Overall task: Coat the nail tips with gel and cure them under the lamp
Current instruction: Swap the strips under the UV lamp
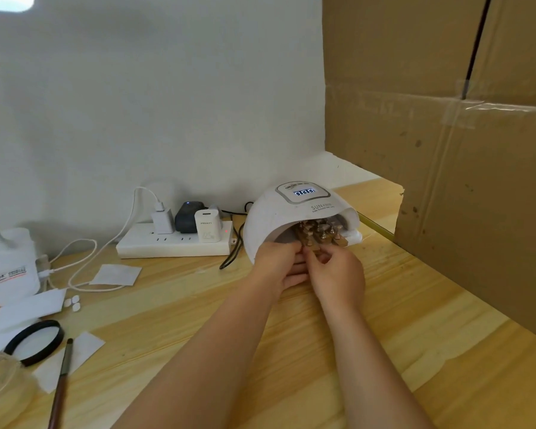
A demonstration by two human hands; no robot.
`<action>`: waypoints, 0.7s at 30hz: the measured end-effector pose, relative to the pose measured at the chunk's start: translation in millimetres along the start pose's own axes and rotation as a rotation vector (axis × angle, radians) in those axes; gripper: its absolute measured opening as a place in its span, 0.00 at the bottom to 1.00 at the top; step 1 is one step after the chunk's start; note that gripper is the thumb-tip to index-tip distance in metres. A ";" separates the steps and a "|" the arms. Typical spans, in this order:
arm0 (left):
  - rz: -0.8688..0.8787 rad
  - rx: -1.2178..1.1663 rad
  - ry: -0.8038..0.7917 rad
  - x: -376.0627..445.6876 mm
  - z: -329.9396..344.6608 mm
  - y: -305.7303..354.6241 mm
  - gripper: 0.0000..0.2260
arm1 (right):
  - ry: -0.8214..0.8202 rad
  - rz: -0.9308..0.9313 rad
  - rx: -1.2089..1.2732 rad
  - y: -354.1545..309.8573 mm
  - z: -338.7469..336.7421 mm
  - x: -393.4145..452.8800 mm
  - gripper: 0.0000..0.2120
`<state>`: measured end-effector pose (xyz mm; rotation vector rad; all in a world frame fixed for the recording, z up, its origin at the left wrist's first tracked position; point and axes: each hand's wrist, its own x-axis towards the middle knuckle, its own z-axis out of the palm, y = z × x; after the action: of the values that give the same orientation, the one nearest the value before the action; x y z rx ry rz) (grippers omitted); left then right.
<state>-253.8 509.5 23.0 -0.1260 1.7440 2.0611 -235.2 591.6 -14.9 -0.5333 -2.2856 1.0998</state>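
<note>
two bare forearms come up from the bottom edge of the frame and meet right at the mouth of the white nail lamp (294, 212), which sits on the wooden table (384, 335) just right of centre. left hand (277, 267) is at the lower lip of the opening, fingers curled inward toward the stuff inside, and the right hand (338, 277) is pressed up beside it with thumb and fingertips pinched together on something small at the front of the cluster. honestly can't tell exactly what the left fingers are clamped on since the right hand covers that spot. inside the dome you can see a bunch of nail tips on gold stands (319, 232), packed close, reaching from the hands back into the lamp. little display (304, 192) on top of the lamp is lit with digits, too blurry to read. left of the lamp, against the wall, is a white power strip (174, 246) with a white charger, a black adapter and another white plug in it, cables trailing off to the left. lower left of the frame has a gel brush (62, 382) lying on white paper squares (84, 348), a black-rimmed lid (34, 342) and the edge of a glass jar (0, 385). farther up the left side stands a white plastic bottle (11, 267). right side is all cardboard box (461, 150).
</note>
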 end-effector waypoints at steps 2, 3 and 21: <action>0.090 0.116 0.014 -8.7 -6.6 -5.8 0.06 | -0.020 -0.009 -0.101 0.7 -0.5 7.0 0.09; 0.148 0.184 0.028 -12.9 -11.5 -8.6 0.06 | -0.030 -0.011 -0.145 1.0 0.2 10.2 0.10; 0.438 0.274 0.092 -42.2 -58.1 -27.2 0.09 | 0.014 0.037 -0.223 -2.6 10.5 21.5 0.18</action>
<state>-217.4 445.7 0.7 0.2721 2.2518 2.0965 -258.6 595.9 -11.8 -0.6692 -2.4094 0.8591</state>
